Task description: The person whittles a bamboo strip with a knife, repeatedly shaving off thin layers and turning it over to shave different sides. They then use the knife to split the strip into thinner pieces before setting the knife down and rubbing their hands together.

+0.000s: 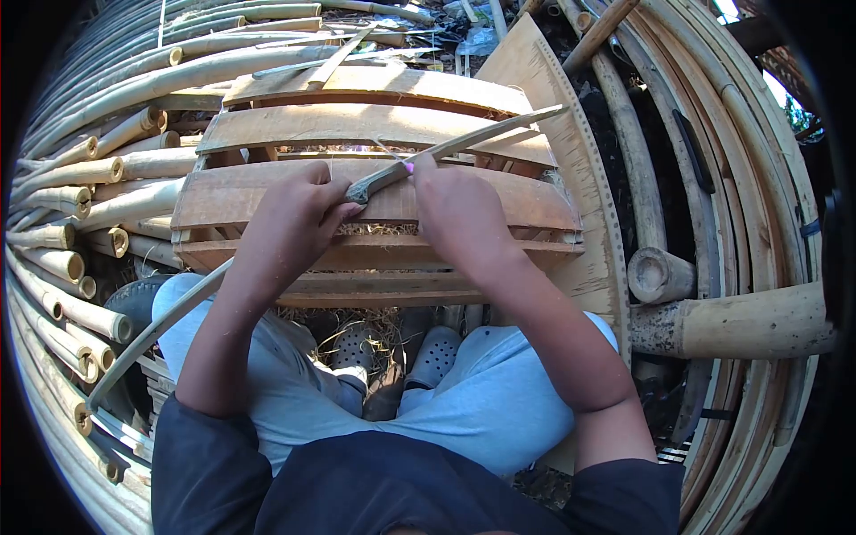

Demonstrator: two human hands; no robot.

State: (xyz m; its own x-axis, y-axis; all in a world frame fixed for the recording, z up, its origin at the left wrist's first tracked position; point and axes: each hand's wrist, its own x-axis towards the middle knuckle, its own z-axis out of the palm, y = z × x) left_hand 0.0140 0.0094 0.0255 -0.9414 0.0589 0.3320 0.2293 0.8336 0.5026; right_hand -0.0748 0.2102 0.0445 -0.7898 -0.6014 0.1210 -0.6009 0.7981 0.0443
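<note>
A long bamboo strip (486,135) slants over the slatted wooden bench in front of me, its narrow end up to the right. A rough greenish node (358,191) shows beside my left thumb. My left hand (299,207) is closed around the strip, just left of this node. Close by on the right, my right hand (455,203) has its fingers curled and pinched against the strip. A small pink spot shows at its fingertips; whether it also holds a small tool is hidden. A thin sliver (385,148) sticks up between the hands.
The slatted wooden bench (259,189) stands before my knees. Stacked bamboo poles (89,196) fill the left side. A plywood board (571,152) leans at the right, beside thick bamboo poles (629,152) and long bent strips (758,178). Another strip length (165,325) passes beneath my left forearm.
</note>
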